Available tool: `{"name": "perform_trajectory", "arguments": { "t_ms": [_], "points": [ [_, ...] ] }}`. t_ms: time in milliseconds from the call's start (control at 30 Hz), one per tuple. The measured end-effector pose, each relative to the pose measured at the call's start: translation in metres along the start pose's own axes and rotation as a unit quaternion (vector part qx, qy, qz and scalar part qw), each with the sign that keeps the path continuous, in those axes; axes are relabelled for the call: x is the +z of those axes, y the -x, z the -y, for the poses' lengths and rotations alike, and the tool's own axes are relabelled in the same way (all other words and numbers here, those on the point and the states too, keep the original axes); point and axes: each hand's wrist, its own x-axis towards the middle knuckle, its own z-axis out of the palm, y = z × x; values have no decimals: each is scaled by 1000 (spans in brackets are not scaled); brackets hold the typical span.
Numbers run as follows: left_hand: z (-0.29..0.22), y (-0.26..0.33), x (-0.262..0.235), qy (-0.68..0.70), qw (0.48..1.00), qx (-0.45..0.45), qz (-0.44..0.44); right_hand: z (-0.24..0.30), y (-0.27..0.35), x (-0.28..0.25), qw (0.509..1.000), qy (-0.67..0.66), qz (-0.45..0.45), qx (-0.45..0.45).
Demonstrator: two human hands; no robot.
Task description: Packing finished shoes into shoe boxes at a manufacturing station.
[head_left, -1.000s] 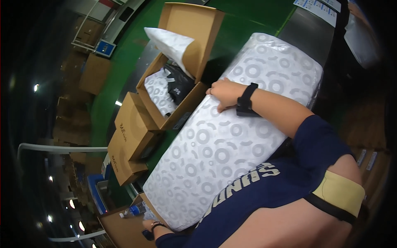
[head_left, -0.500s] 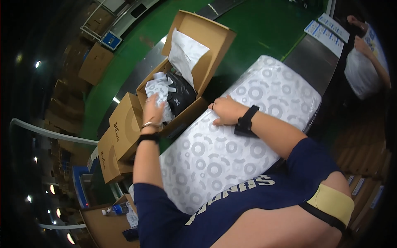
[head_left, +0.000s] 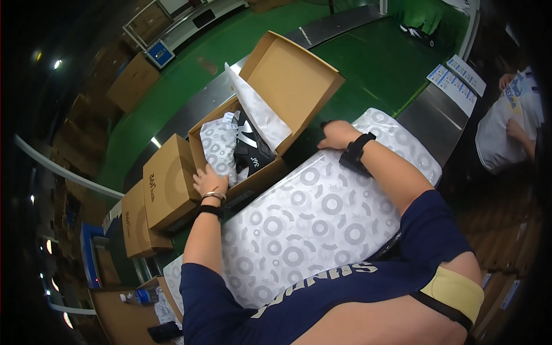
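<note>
1. Two closed cardboard boxes [head_left: 164, 184] sit just left of the open shoe box [head_left: 270, 115].
2. Left hand [head_left: 208, 179] rests on the open box's near-left corner, fingers loosely curled, gripping nothing visible.
3. Open box holds patterned tissue and a black shoe [head_left: 250, 146].
4. Right hand [head_left: 336, 135], right of the box, lies flat on the patterned paper stack [head_left: 310, 230]; fingertips hidden.

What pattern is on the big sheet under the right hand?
Grey rings on white wrapping paper, clearest in the head view.

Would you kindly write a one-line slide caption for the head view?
Left hand on the open shoebox holding a black shoe, right hand on patterned wrapping paper.
</note>
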Motion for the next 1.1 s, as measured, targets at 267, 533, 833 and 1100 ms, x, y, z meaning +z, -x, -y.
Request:
{"name": "perform_trajectory", "arguments": {
  "t_ms": [267,533,833,1100],
  "points": [
    [22,11,-15,668,731,-43,132,65,-26,10,975,-180,3,-127],
    [-24,-4,-16,797,579,84,149,99,-37,15,945,12,-269,-188],
    [-92,-28,-31,742,663,32,90,65,-60,13,829,-352,-433,37],
    [-22,-151,14,148,975,163,4,72,-50,41,578,-771,-241,114]
  ]
}}
